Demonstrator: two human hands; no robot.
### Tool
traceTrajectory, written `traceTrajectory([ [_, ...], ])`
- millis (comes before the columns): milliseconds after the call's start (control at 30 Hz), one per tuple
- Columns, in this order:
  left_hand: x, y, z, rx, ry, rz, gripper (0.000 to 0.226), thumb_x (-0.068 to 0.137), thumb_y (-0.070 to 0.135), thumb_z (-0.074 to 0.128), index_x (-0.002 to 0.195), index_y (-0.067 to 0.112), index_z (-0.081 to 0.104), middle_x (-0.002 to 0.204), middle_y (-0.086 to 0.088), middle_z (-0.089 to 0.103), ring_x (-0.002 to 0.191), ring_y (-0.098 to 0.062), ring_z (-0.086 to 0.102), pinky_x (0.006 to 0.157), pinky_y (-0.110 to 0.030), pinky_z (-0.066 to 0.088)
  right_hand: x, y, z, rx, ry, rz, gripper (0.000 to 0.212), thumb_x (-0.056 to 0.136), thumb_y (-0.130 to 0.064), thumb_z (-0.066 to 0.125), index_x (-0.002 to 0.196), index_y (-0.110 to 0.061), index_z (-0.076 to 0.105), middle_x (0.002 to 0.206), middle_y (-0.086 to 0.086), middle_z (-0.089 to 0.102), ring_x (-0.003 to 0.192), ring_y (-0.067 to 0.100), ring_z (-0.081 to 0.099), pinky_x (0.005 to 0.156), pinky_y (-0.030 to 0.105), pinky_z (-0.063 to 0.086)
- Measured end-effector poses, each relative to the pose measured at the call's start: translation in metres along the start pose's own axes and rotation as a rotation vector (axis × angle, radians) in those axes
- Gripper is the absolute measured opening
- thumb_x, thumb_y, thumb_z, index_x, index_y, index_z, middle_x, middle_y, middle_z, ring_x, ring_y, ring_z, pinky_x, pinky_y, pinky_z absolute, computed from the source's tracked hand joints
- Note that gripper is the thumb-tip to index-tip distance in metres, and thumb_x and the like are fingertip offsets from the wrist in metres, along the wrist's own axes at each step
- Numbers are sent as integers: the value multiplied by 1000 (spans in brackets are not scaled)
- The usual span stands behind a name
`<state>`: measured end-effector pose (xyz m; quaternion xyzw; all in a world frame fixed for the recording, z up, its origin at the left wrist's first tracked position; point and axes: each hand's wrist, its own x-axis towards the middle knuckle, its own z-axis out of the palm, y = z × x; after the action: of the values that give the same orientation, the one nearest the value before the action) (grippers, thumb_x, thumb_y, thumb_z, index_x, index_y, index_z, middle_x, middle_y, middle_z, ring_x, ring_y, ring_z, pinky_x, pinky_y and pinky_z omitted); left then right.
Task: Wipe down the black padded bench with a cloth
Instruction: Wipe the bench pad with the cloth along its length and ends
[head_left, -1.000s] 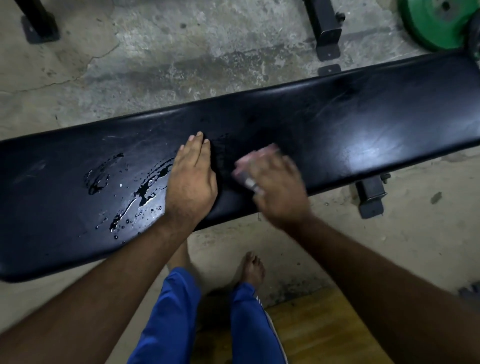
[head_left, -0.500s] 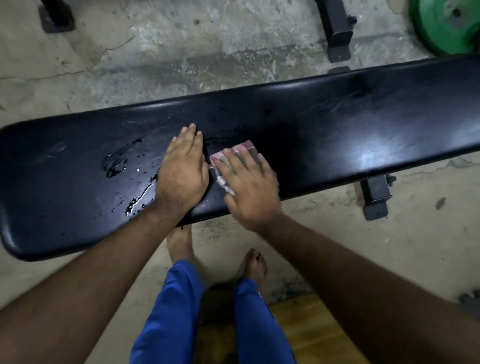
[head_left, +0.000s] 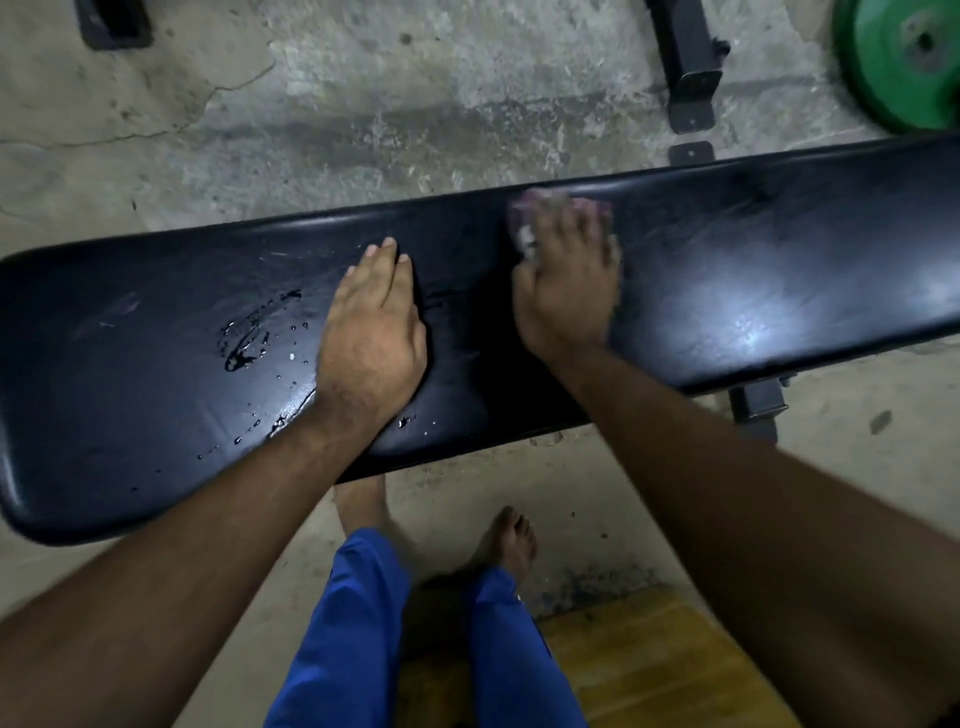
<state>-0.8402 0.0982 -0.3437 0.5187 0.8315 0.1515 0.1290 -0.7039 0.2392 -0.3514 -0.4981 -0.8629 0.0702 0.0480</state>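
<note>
Pressing pink cloth (head_left: 524, 221) on glossy, droplet-wet black bench (head_left: 727, 270)
Right hand (head_left: 566, 291) flat atop it; left hand (head_left: 371, 338) flat mid-bench

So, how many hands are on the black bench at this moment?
2. The left hand lies flat on the bench beside the water drops; the right hand presses the cloth near the far edge, further right.

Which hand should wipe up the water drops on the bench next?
Probably the right hand: it presses the cloth on the bench. The left hand lies flat and bare between the cloth and the water drops, so it would likely need to lift away first.
</note>
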Motion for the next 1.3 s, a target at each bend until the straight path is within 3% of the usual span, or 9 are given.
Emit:
traceTrajectory([
  [133,5,1,-8,8,-17,-22,51,91,13,41,139,-4,43,151,-21,37,141,-33,33,118,-44,23,-10,8,-2,5,-179,-512,68,83,-33,41,151,-26,44,158,2,42,149,26,32,121,48,23],
  [267,20,-7,-15,18,-34,-12,50,94,11,42,142,-5,38,153,-22,32,144,-32,27,119,-44,19,39,-4,-3,17,-27,59,69,82,-37,34,149,-26,47,154,5,47,148,31,33,120,51,26],
  [433,25,-16,-21,-12,-86,-15,49,94,12,44,140,-5,41,153,-22,33,143,-33,29,118,-45,22,32,-9,-4,33,-188,-488,66,83,-32,40,148,-31,47,154,-2,48,147,24,36,120,43,25],
  [567,25,-25,-22,8,-90,-7,51,92,12,43,140,-6,41,152,-23,33,142,-34,29,118,-46,23,69,-21,-4,76,-56,35,54,83,-34,39,130,-27,63,127,3,67,128,30,53,113,45,33],
  [700,28,-27,-25,-9,-93,-21,55,89,17,36,138,-6,43,151,-23,36,141,-34,32,117,-45,25,32,-62,2,61,-182,-463,62,84,-34,43,145,-25,51,143,2,58,136,27,47,116,45,31],
  [867,27,-33,-25,-37,-99,6,55,88,16,37,139,-5,44,151,-21,36,141,-33,33,117,-43,25,82,-51,-3,47,-133,-9,62,84,-41,27,134,-28,63,130,0,67,125,28,56,112,45,34],
  [1033,26,-35,-28,-70,-104,16,58,85,17,33,137,-6,45,150,-22,37,139,-35,35,117,-43,27,29,-46,-3,3,-259,-506,66,87,-35,39,153,-30,40,157,-3,43,149,22,33,124,46,20],
  [1167,16,-37,-28,-63,-82,17,56,85,11,39,138,-7,43,150,-23,36,140,-35,33,117,-46,27,51,-41,-4,5,-135,-83,62,87,-38,38,147,-27,49,151,4,50,146,30,37,123,49,21],
  [1300,5,-33,-28,-38,-85,-6,55,87,10,42,140,-5,41,151,-23,35,142,-34,30,118,-45,24,-27,-46,2,32,-204,-511,63,90,-37,45,151,-24,43,159,3,41,150,25,31,121,50,24],
])
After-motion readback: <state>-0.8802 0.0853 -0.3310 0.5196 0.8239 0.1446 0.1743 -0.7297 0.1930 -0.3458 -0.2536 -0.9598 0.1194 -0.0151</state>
